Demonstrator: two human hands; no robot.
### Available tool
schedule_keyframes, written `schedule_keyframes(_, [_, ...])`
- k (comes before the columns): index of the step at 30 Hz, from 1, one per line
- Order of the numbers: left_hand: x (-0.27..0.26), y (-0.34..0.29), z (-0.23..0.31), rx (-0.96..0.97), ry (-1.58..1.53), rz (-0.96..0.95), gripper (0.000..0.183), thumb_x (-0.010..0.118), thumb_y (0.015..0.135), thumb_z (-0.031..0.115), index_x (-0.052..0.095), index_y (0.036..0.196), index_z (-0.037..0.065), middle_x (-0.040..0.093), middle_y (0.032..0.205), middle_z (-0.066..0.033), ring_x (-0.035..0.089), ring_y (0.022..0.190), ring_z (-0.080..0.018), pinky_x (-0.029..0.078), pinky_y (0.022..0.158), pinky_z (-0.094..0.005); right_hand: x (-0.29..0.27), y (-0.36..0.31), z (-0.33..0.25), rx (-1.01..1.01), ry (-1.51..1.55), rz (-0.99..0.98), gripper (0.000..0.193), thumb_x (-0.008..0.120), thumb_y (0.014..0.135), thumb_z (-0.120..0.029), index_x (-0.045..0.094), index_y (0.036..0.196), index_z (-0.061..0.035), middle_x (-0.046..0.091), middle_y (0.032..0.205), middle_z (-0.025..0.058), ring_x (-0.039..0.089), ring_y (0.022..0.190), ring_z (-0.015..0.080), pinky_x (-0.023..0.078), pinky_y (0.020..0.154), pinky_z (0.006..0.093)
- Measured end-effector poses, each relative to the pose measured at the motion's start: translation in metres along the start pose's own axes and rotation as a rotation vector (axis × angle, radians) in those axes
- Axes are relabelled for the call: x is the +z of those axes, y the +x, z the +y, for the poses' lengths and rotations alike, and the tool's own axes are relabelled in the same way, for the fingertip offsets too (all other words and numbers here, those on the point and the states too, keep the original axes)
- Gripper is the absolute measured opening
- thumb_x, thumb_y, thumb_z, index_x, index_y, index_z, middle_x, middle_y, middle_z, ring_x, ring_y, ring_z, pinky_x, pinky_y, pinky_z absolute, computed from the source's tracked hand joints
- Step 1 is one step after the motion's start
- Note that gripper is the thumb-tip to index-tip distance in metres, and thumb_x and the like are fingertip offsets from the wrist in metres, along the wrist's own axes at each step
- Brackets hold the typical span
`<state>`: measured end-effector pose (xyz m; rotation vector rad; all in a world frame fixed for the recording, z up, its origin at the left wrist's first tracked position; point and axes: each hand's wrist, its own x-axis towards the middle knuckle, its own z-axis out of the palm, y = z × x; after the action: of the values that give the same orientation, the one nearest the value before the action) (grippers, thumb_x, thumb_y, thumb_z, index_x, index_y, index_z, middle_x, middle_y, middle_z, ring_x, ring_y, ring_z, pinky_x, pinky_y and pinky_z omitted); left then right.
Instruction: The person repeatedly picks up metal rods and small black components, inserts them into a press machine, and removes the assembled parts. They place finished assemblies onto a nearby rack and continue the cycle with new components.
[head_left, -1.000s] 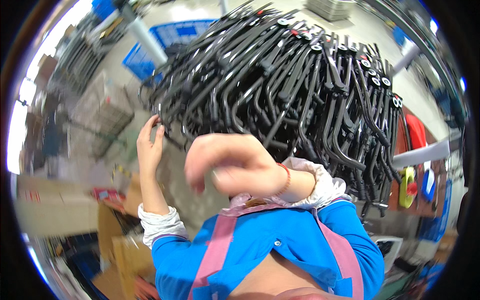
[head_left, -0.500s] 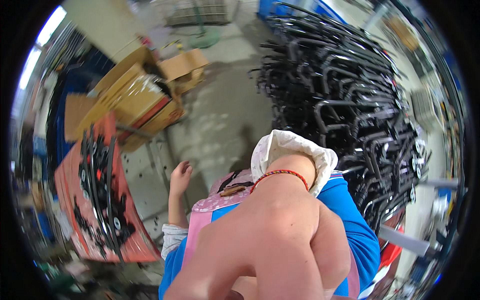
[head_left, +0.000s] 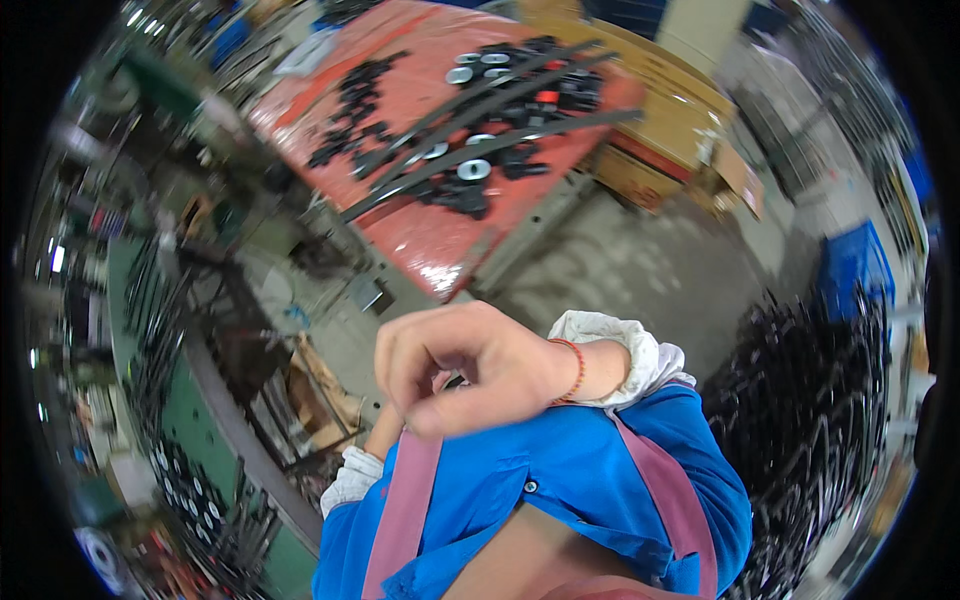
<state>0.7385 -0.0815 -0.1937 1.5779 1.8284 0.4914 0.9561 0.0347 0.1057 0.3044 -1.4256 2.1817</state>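
My right hand (head_left: 470, 365), with a braided red band at the wrist, is raised in front of my chest. Its fingers curl round into a loose ring toward the thumb, and nothing shows in the hollow. Behind it, my left forearm (head_left: 386, 432) comes up from a rolled pale cuff. The right hand covers most of my left hand, so its fingers cannot be read. Beyond both hands stands a table with a red plastic-covered top (head_left: 410, 245). Long dark strips (head_left: 480, 105) lie across it among black parts with silvery discs (head_left: 473, 170).
Cardboard boxes (head_left: 665, 90) stand behind the table's right corner. A dense stack of bent black tubes (head_left: 800, 430) fills the right side, near a blue crate (head_left: 858, 268). At the left, a green-topped bench (head_left: 185, 405) holds black strips and disc-shaped parts.
The view has swung left, bringing the red-topped table ahead. My right hand has moved down and away from close to the camera. My left hand, which was visible at the side, is now mostly covered.
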Motion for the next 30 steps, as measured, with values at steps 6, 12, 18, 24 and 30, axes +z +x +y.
schedule_keyframes(6, [-0.043,-0.133,-0.100,-0.355,-0.081,0.342,0.039,0.067,0.089,0.026,0.062,0.119,0.001,0.070,0.102,-0.0198,0.068,0.095,-0.0344,0.053,0.080,-0.0395,0.028,0.114,0.141,0.360,-0.118,-0.208,0.015,0.069,0.092,-0.015,0.063,0.094,-0.0014,0.060,0.092,0.0010,0.056,0.083,0.0071,0.047,0.073,0.0241])
schedule_keyframes(12, [-0.056,-0.180,-0.149,-0.565,-0.515,0.428,0.030,0.064,0.093,0.021,0.063,0.117,0.003,0.070,0.099,-0.0197,0.070,0.093,-0.0266,0.053,0.079,-0.0352,-0.007,0.182,0.241,0.377,-0.440,-0.243,0.016,0.070,0.088,-0.016,0.068,0.095,-0.0012,0.064,0.087,0.0042,0.059,0.077,0.0103,0.049,0.069,0.0261])
schedule_keyframes(18, [-0.121,-0.140,-0.221,-0.649,-0.449,0.535,0.036,0.063,0.090,0.025,0.062,0.119,0.003,0.071,0.100,-0.0183,0.070,0.095,-0.0326,0.055,0.080,-0.0395,-0.114,0.268,0.318,0.515,-0.665,-0.065,0.017,0.072,0.085,-0.015,0.070,0.094,-0.0004,0.067,0.079,0.0049,0.060,0.072,0.0089,0.050,0.065,0.0255])
schedule_keyframes(24, [-0.224,-0.094,-0.285,-0.622,-0.412,0.660,0.035,0.066,0.089,0.022,0.062,0.118,0.003,0.070,0.101,-0.0179,0.069,0.094,-0.0323,0.054,0.079,-0.0389,-0.193,0.431,0.393,0.451,-0.941,0.016,0.017,0.071,0.083,-0.016,0.072,0.091,-0.0003,0.068,0.074,0.0081,0.062,0.067,0.0106,0.050,0.064,0.0280])
schedule_keyframes(30, [-0.263,-0.110,-0.309,-0.815,-0.418,0.801,0.034,0.066,0.090,0.022,0.063,0.119,0.004,0.071,0.102,-0.0178,0.069,0.092,-0.0290,0.053,0.080,-0.0371,-0.202,0.599,0.496,0.198,-1.118,-0.108,0.018,0.067,0.081,-0.019,0.072,0.088,-0.0035,0.069,0.082,0.0157,0.068,0.074,0.0311,0.053,0.068,0.0371])
